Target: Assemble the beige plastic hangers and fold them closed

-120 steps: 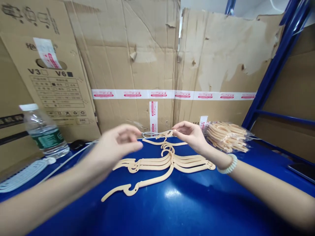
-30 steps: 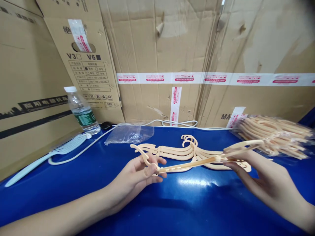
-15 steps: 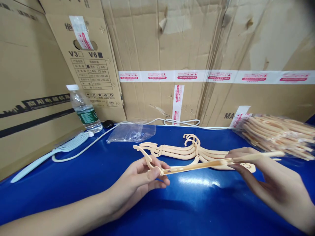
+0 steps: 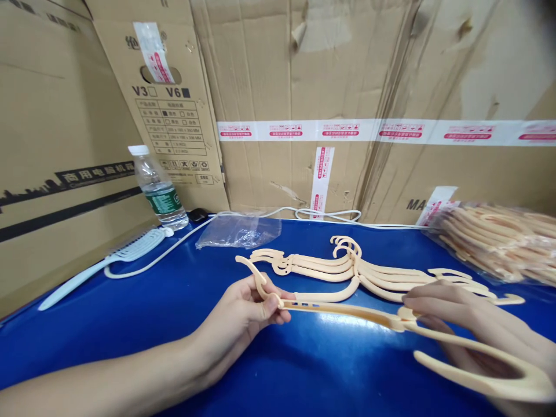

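Observation:
A beige plastic folding hanger (image 4: 347,313) is held between both hands, above the table's front half. My left hand (image 4: 256,310) pinches its left end, where a short curved arm sticks up past the thumb. My right hand (image 4: 482,330) is closed around the middle joint at the right, and the big hook (image 4: 490,382) curves out towards me, partly in front of that hand. Just behind lie several matching beige hangers (image 4: 324,266) in a row, their hooks pointing away. My right hand covers part of that row.
Wrapped beige hangers (image 4: 499,237) are piled at the right. A clear plastic bag (image 4: 238,230), white cable (image 4: 304,214), water bottle (image 4: 160,194) and pale blue hairbrush (image 4: 134,246) lie or stand behind and left. Cardboard boxes (image 4: 278,75) wall the back of the blue table (image 4: 130,336).
The hanger has turned in my hands, so its big hook now swings towards me at the lower right. My right hand has moved down a little. The view has shifted slightly.

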### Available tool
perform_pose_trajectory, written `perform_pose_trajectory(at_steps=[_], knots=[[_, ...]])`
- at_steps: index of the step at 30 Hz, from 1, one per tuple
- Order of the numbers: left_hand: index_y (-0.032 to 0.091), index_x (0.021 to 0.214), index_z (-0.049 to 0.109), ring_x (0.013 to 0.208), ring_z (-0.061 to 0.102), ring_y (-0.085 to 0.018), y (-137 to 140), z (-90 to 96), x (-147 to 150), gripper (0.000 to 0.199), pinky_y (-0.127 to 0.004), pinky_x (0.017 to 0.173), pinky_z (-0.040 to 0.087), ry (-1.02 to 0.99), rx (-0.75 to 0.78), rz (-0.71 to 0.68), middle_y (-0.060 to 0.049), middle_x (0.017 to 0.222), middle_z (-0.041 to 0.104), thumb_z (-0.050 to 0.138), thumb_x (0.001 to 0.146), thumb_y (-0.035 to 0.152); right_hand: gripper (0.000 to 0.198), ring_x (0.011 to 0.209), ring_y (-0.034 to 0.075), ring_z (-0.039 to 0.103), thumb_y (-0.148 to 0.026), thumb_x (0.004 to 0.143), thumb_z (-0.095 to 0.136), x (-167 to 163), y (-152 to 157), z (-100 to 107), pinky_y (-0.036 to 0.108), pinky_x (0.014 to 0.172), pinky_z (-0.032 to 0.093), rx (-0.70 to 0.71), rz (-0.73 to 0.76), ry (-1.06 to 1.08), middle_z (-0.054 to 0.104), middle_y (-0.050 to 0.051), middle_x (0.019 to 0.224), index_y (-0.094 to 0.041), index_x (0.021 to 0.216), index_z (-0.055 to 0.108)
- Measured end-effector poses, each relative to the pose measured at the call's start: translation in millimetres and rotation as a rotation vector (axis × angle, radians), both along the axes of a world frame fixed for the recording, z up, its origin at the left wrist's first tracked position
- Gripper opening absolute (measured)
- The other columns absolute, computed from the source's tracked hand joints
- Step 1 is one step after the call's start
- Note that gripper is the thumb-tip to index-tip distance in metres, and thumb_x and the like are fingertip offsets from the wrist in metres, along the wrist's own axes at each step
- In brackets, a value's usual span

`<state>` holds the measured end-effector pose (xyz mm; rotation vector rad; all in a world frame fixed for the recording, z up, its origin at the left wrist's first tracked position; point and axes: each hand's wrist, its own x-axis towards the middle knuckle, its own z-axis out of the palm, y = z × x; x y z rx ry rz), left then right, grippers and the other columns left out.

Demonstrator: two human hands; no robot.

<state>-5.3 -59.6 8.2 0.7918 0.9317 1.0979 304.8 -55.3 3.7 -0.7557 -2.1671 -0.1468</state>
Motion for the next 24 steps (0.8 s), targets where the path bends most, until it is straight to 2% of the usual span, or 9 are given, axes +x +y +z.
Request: perform_pose_trajectory(at_steps=[5, 11, 14, 18, 22, 24], knots=[[0.014, 0.062, 0.060, 0.058, 0.061, -0.012, 2, -1.9, 0, 0.031, -0.023, 0.061, 0.048, 0.021, -0.037, 0.036, -0.005, 0.074, 0.071, 0.089, 0.054, 0.021, 0.037, 0.087, 0.021, 0.069, -0.009, 0.090, 0.043, 0, -4, -13, 0.028, 0.073, 0.057, -0.097, -0.044, 0.020, 0.068, 0.004, 0.103, -0.032, 0.113, 0.060], [0.015, 0.061, 0.056, 0.055, 0.059, -0.010, 1, 0.4, 0, 0.031, -0.020, 0.056, 0.045, 0.077, 0.011, 0.084, -0.002, 0.066, 0.069, 0.087, 0.055, 0.020, 0.022, 0.079, 0.022, 0.070, -0.019, 0.088, 0.059, 1, -5, -26, 0.031, 0.077, 0.058, 0.083, -0.160, -0.049, 0.070, 0.003, 0.098, -0.027, 0.109, 0.061], [0.015, 0.060, 0.056, 0.056, 0.061, -0.011, 1, 2.0, 0, 0.033, -0.020, 0.056, 0.046, 0.092, 0.028, 0.085, -0.003, 0.068, 0.071, 0.088, 0.055, 0.023, 0.019, 0.077, 0.020, 0.070, -0.022, 0.091, 0.056, -3, -3, -22, 0.030, 0.079, 0.058, 0.033, -0.172, -0.012, 0.071, 0.001, 0.095, -0.026, 0.109, 0.060], [0.013, 0.066, 0.067, 0.057, 0.062, -0.012, 3, 1.1, 0, 0.033, -0.021, 0.058, 0.049, 0.119, 0.063, 0.119, -0.004, 0.062, 0.070, 0.091, 0.053, 0.032, 0.018, 0.073, 0.018, 0.070, -0.026, 0.093, 0.055, -9, -2, -13, 0.026, 0.071, 0.061, -0.035, -0.143, 0.031, 0.071, 0.001, 0.091, -0.026, 0.110, 0.060], [0.012, 0.065, 0.070, 0.064, 0.068, -0.013, 4, 2.2, 1, 0.039, -0.021, 0.065, 0.055, 0.062, 0.041, 0.172, -0.005, 0.072, 0.074, 0.096, 0.046, 0.033, 0.018, 0.072, 0.018, 0.072, -0.032, 0.092, 0.057, -9, -3, -13, 0.022, 0.066, 0.062, -0.165, -0.181, 0.082, 0.073, 0.002, 0.093, -0.025, 0.108, 0.061], [0.013, 0.065, 0.069, 0.068, 0.070, -0.014, 5, 3.4, 2, 0.038, -0.019, 0.068, 0.056, 0.023, 0.034, 0.180, -0.005, 0.074, 0.075, 0.096, 0.046, 0.031, 0.019, 0.072, 0.017, 0.073, -0.035, 0.091, 0.059, -7, -2, -15, 0.020, 0.064, 0.062, -0.231, -0.173, 0.121, 0.073, 0.002, 0.095, -0.025, 0.107, 0.062]])
